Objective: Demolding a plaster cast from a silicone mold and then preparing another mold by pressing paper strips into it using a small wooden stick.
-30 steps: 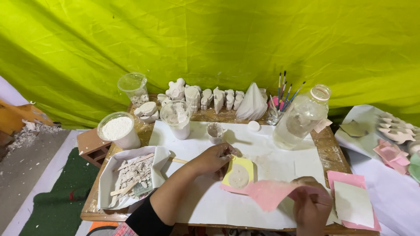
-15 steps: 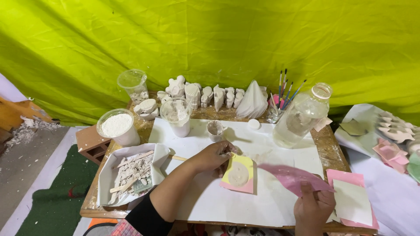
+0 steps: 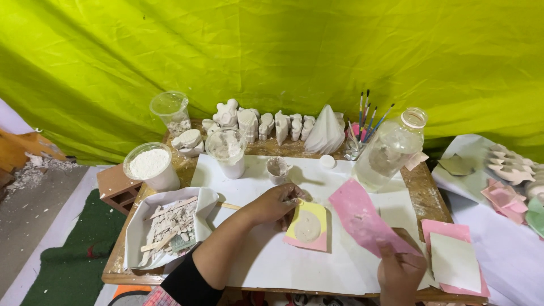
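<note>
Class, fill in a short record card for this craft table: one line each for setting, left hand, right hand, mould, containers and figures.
Setting: wooden table covered with white paper, green cloth behind
Left hand: left hand rests on the edge of the yellow mould
Right hand: right hand holds a pink sheet lifted off the table
Mould: yellow, lying on a pink piece, filled with grey-white paste
Containers: tub of white powder, large glass jar, tray of broken bits
Figures: row of white cast figures at the back, paintbrushes beside them

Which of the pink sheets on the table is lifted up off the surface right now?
The pink sheet gripped by the right hand, tilted up mid-table. The other pink sheets lie flat: one under the yellow mold, one at the right edge.
</note>
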